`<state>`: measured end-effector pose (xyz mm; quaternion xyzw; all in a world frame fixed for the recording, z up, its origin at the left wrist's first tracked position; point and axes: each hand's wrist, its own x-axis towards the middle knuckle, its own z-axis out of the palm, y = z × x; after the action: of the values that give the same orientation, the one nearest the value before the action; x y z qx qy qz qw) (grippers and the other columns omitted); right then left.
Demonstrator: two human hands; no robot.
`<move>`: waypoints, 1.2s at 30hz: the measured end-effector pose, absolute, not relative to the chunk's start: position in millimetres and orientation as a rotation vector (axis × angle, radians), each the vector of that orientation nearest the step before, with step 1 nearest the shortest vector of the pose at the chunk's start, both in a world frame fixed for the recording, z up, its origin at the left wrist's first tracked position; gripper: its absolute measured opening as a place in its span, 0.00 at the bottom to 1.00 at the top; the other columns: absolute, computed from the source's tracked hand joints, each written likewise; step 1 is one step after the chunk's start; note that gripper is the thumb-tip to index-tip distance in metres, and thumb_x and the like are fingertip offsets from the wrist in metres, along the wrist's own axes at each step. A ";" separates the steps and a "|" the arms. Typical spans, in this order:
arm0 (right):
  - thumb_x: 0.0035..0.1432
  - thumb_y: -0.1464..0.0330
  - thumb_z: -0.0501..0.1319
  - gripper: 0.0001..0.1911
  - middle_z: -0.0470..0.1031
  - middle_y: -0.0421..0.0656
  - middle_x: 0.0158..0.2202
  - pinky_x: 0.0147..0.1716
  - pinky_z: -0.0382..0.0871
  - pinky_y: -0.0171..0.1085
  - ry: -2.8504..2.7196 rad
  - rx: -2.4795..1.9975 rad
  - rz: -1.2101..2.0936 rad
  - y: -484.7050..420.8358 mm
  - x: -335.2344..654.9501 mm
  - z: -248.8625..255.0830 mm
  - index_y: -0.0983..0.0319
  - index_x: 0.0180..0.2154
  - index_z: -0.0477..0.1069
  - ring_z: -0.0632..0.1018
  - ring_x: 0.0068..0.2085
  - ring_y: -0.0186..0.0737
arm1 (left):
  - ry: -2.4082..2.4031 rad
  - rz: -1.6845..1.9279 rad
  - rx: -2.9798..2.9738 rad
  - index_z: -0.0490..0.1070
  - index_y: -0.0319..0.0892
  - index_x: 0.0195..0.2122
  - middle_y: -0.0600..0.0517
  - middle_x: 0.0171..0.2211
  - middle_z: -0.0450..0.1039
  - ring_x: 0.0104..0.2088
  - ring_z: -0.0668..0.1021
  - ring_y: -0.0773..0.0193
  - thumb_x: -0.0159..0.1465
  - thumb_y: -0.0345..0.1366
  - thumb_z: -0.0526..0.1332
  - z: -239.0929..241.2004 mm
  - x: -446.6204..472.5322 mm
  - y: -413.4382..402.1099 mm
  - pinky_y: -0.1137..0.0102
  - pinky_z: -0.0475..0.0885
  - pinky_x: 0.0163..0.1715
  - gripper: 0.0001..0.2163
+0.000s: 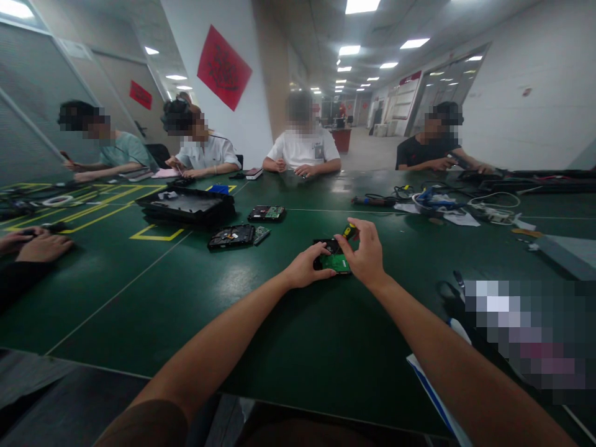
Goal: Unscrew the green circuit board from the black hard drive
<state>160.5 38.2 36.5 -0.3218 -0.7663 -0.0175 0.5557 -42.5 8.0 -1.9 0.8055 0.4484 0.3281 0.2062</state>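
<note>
A hard drive with a green circuit board (336, 264) lies on the table in front of me. My left hand (307, 266) grips its left side, thumb along the near edge and fingers over the far part. In my right hand (367, 254) is a short yellow-and-black screwdriver (349, 231), pinched by its handle above the drive. The screwdriver's tip is too small to make out, so I cannot tell if it touches a screw. Farther left are another hard drive (231, 236), a loose small circuit board (261, 235) and a drive with its board showing (267, 213).
A black tray (186, 205) stands at the left. Cables (433, 200) and papers lie at the far right, with a grey box (570, 251) nearer. Several people sit across the green table (251, 323); another person's hands (44, 243) are at the left edge.
</note>
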 end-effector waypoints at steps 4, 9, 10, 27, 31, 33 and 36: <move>0.67 0.66 0.56 0.24 0.69 0.51 0.56 0.55 0.71 0.54 -1.850 -0.743 -0.043 35.0 162.5 39.1 0.57 0.63 0.59 0.72 0.56 0.50 | 1.271 0.910 2.234 0.69 0.46 0.55 0.43 0.65 0.63 0.68 0.63 0.49 0.56 0.48 0.70 -3.0 -42.4 8.0 0.53 0.60 0.66 0.28; 0.65 0.64 0.58 0.25 0.69 0.51 0.52 0.50 0.74 0.53 -1.829 -0.750 -0.053 36.8 164.6 38.6 0.56 0.62 0.61 0.73 0.52 0.51 | 1.270 0.897 2.244 0.68 0.46 0.56 0.43 0.67 0.60 0.68 0.62 0.49 0.57 0.49 0.70 -5.0 -42.8 8.5 0.53 0.58 0.67 0.28; 0.65 0.63 0.59 0.25 0.69 0.50 0.51 0.49 0.75 0.52 -1.830 -0.753 -0.057 37.1 164.9 38.8 0.55 0.62 0.62 0.73 0.51 0.50 | 1.273 0.895 2.247 0.68 0.46 0.56 0.43 0.67 0.60 0.69 0.62 0.49 0.57 0.49 0.69 -5.0 -42.9 8.2 0.53 0.57 0.68 0.28; 0.67 0.66 0.56 0.23 0.68 0.51 0.56 0.51 0.75 0.51 -1.836 -0.723 -0.038 39.3 166.9 41.4 0.57 0.62 0.61 0.75 0.53 0.49 | 1.277 0.886 2.233 0.69 0.46 0.56 0.43 0.67 0.60 0.67 0.64 0.49 0.56 0.53 0.69 -5.0 -44.0 8.9 0.54 0.61 0.65 0.29; 0.64 0.63 0.60 0.22 0.71 0.51 0.52 0.47 0.76 0.51 -1.815 -0.744 -0.055 39.4 166.8 41.1 0.57 0.59 0.65 0.75 0.52 0.50 | 1.266 0.902 2.251 0.69 0.45 0.56 0.43 0.66 0.62 0.67 0.64 0.49 0.56 0.51 0.69 -5.6 -44.3 9.2 0.55 0.60 0.66 0.29; 0.65 0.63 0.59 0.22 0.71 0.51 0.53 0.50 0.75 0.52 -1.822 -0.738 -0.070 39.0 166.6 40.9 0.58 0.59 0.64 0.74 0.53 0.51 | 1.252 0.918 2.257 0.69 0.45 0.56 0.44 0.65 0.63 0.67 0.64 0.50 0.56 0.50 0.70 -5.9 -44.5 9.5 0.56 0.60 0.66 0.29; 0.67 0.66 0.55 0.23 0.70 0.51 0.55 0.53 0.74 0.53 -1.849 -0.718 -0.056 38.2 166.3 40.6 0.57 0.63 0.61 0.74 0.55 0.50 | 1.247 0.926 2.251 0.69 0.46 0.56 0.44 0.65 0.63 0.67 0.64 0.50 0.56 0.50 0.70 -6.1 -44.8 9.6 0.56 0.61 0.66 0.29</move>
<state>166.3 38.2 40.6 -0.3031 -0.7800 -0.0234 0.5469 -44.8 9.6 -6.1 0.8062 0.4465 0.3315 0.2020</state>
